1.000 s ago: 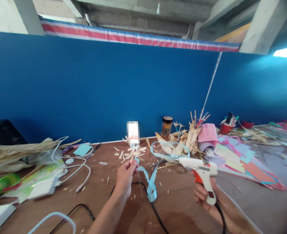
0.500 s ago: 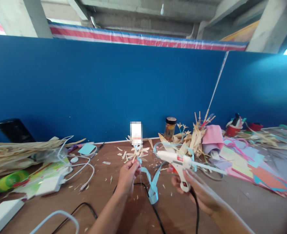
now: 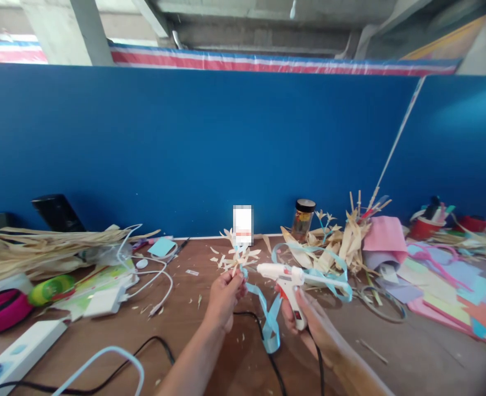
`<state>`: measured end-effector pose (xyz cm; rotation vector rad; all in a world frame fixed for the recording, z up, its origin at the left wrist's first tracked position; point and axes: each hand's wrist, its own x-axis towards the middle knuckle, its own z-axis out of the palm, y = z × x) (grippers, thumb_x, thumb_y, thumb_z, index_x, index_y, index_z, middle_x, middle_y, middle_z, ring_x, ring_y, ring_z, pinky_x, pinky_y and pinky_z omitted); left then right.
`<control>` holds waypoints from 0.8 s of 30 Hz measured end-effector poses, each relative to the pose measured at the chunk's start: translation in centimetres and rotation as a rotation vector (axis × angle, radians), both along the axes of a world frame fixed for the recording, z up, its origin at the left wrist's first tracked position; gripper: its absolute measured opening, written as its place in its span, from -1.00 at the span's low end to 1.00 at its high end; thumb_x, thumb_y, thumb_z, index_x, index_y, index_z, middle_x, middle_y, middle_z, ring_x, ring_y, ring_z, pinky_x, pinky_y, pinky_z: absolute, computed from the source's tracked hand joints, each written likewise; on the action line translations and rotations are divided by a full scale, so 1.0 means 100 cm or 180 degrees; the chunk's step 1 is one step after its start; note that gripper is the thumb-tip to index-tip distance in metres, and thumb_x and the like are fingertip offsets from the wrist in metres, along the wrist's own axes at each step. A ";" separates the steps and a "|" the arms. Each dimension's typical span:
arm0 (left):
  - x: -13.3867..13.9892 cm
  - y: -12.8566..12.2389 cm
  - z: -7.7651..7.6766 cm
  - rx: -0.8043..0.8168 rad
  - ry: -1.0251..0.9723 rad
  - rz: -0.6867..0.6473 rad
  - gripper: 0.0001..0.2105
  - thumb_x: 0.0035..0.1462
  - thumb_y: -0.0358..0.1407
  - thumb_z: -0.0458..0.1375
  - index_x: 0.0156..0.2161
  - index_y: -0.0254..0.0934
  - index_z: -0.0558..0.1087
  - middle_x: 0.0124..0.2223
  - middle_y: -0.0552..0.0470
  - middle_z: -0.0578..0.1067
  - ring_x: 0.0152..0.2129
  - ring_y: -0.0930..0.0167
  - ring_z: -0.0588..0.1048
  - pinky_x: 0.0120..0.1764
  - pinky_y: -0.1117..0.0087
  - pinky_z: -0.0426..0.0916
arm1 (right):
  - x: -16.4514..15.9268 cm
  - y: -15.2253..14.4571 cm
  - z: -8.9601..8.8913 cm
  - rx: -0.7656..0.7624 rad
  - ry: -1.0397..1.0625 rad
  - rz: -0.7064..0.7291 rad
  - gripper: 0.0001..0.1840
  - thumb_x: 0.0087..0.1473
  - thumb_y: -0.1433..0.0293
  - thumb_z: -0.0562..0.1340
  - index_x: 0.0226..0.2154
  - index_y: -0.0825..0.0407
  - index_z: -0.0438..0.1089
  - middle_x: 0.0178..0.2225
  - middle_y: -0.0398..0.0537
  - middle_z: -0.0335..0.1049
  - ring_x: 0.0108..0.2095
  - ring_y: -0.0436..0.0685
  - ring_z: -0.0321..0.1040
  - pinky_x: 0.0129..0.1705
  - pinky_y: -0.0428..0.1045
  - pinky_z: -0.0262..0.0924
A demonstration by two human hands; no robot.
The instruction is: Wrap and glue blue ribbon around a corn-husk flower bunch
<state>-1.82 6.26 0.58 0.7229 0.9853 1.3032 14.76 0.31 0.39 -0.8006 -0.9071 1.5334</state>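
My left hand (image 3: 225,297) is closed, its fingertips pinching the base of a flower of pale dried-husk petals (image 3: 247,257). Light blue ribbon (image 3: 271,327) runs from those fingers and hangs in a loop over the table. My right hand (image 3: 311,322) grips the handle of a white hot glue gun (image 3: 291,275), with fingers near its red trigger. The gun's nozzle points left, close to the flower but apart from it. A pale glue stick sticks out of the back of the gun. The fingers hide the part of the stem they hold.
Behind stand a black-lidded jar (image 3: 304,219) and a heap of husks (image 3: 352,242). Coloured paper sheets (image 3: 436,280) lie at right. A power strip (image 3: 34,344), white cables (image 3: 171,283) and husk strips (image 3: 49,245) occupy the left. A black cord (image 3: 274,363) crosses the front.
My right hand has brought the glue gun left, nearer the flower. My left hand keeps its pinch. The camera view has turned slightly left.
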 end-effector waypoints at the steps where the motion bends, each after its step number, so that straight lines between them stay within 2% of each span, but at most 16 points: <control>1: 0.000 0.000 0.001 -0.0004 0.0027 -0.0018 -0.76 -0.27 -0.23 0.27 -0.46 -0.34 0.40 -0.57 0.13 0.36 -0.65 0.57 0.32 -0.49 0.51 0.25 | 0.001 -0.002 0.002 0.0016 0.0019 -0.0039 -0.59 -0.04 0.07 0.12 -0.27 0.05 0.30 -0.60 -0.20 0.15 -0.64 -0.09 -0.04 -0.64 -0.16 -0.11; 6: 0.000 0.000 0.002 -0.0094 0.0087 -0.0079 -0.78 -0.28 -0.26 0.27 -0.51 -0.34 0.38 -0.60 0.14 0.34 -0.67 0.58 0.31 -0.52 0.52 0.24 | 0.004 -0.008 0.007 0.0087 -0.0046 0.0140 -0.63 0.03 0.10 0.07 -0.18 -0.03 0.24 -0.55 -0.19 0.16 -0.58 -0.06 0.02 -0.57 -0.14 -0.01; 12: 0.000 0.001 -0.001 -0.0143 0.0133 -0.0138 -0.78 -0.29 -0.27 0.29 -0.51 -0.33 0.38 -0.59 0.15 0.35 -0.65 0.58 0.33 -0.49 0.52 0.27 | 0.004 -0.008 0.002 0.0170 0.0051 0.0200 -0.66 0.07 0.15 0.03 -0.22 0.03 0.27 -0.60 -0.22 0.05 -0.60 -0.08 -0.10 -0.59 -0.16 -0.08; 17: 0.001 0.000 -0.001 -0.0158 0.0146 -0.0146 -0.78 -0.31 -0.27 0.30 -0.51 -0.34 0.41 -0.57 0.13 0.35 -0.62 0.58 0.33 -0.47 0.51 0.29 | 0.004 -0.008 -0.001 0.0141 0.0023 0.0170 -0.65 0.04 0.13 0.07 -0.25 0.04 0.31 -0.56 -0.19 0.08 -0.60 -0.09 -0.07 -0.58 -0.14 -0.10; 20: 0.003 -0.001 -0.002 -0.0073 0.0109 -0.0198 -0.78 -0.31 -0.28 0.30 -0.51 -0.36 0.43 -0.57 0.13 0.36 -0.64 0.59 0.32 -0.48 0.53 0.29 | 0.005 -0.008 -0.003 0.0079 -0.0131 0.0085 -0.64 0.03 0.14 0.09 -0.22 0.04 0.31 -0.51 -0.16 0.14 -0.58 -0.08 -0.03 -0.57 -0.14 -0.09; 24: 0.004 -0.001 -0.002 -0.0010 0.0135 -0.0201 -0.79 -0.30 -0.26 0.30 -0.52 -0.36 0.43 -0.58 0.15 0.36 -0.65 0.60 0.32 -0.48 0.54 0.29 | 0.007 -0.007 -0.004 0.0162 -0.0561 0.0000 -0.60 0.04 0.12 0.06 -0.22 0.06 0.32 -0.61 -0.18 0.13 -0.59 -0.05 -0.02 -0.56 -0.13 -0.08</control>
